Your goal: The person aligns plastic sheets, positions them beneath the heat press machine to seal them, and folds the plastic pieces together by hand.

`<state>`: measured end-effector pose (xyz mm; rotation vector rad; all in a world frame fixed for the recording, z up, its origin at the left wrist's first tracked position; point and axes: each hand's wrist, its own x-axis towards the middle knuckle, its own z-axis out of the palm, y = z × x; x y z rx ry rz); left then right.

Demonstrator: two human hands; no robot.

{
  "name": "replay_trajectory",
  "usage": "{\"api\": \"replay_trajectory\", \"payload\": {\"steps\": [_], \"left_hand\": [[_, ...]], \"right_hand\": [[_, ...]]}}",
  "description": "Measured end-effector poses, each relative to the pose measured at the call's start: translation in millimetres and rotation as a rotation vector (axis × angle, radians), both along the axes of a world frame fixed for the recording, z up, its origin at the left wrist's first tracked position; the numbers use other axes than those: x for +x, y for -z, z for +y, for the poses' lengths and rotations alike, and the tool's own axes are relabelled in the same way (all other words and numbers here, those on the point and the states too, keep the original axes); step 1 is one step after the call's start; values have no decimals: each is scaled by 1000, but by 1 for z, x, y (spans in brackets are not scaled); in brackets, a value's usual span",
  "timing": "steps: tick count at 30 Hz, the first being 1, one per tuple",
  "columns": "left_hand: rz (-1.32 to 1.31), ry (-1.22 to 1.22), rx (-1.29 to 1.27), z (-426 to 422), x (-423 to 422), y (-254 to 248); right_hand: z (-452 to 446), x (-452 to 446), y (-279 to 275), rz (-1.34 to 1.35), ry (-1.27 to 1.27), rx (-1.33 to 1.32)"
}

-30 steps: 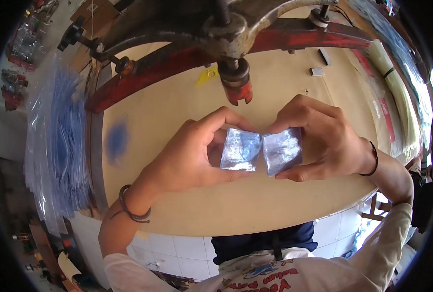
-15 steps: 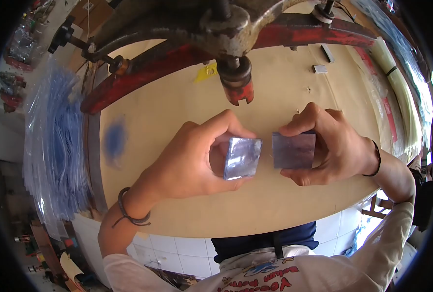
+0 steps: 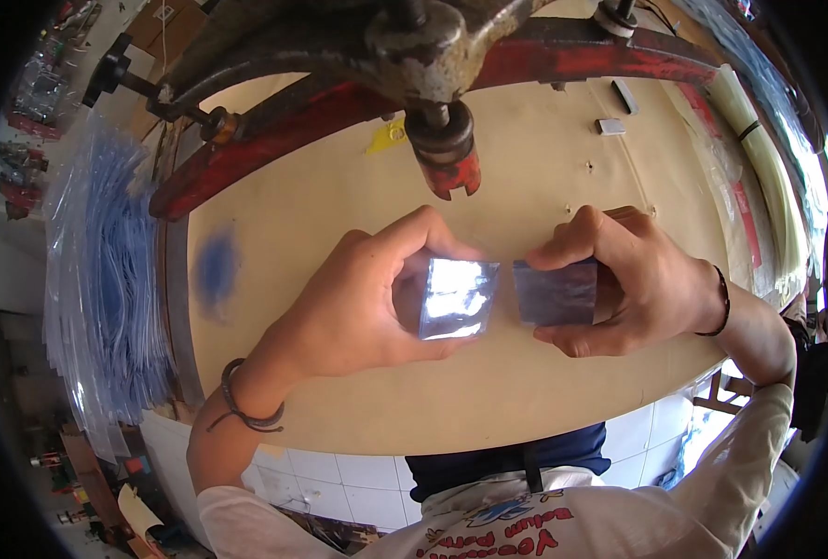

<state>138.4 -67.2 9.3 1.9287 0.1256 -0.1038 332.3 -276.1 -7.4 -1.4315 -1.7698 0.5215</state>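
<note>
My left hand (image 3: 358,298) grips a stack of clear plastic squares (image 3: 459,298) by its top and bottom edges, between thumb and fingers. Bright glare covers the stack's face. Opposite it, my right hand (image 3: 628,279) holds a second, darker bluish stack of plastic squares (image 3: 556,293) the same way. A narrow gap separates the two stacks, which face up toward me above the tan board (image 3: 358,419). Just beyond my hands hangs the press's red notched tip (image 3: 453,177), touching neither stack.
A red press frame (image 3: 544,58) spans the far side of the board. Long bluish plastic strips (image 3: 107,279) hang at the left. Small metal blocks (image 3: 610,127) and a yellow scrap (image 3: 386,136) lie beyond the tip. A tied pale bundle (image 3: 759,154) lies at the right.
Both stacks have shifted slightly left with my hands. The left one has tilted, so its glare is much brighter. Both hands keep their grip.
</note>
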Motion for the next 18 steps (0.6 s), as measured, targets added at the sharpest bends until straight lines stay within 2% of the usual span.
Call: {"api": "replay_trajectory", "payload": {"steps": [8, 18], "left_hand": [[-30, -22, -77, 1, -1, 5], [-22, -3, 59, -3, 0, -5]], "right_hand": [[2, -1, -6, 32, 7, 1], [3, 3, -9, 17, -6, -21]]}}
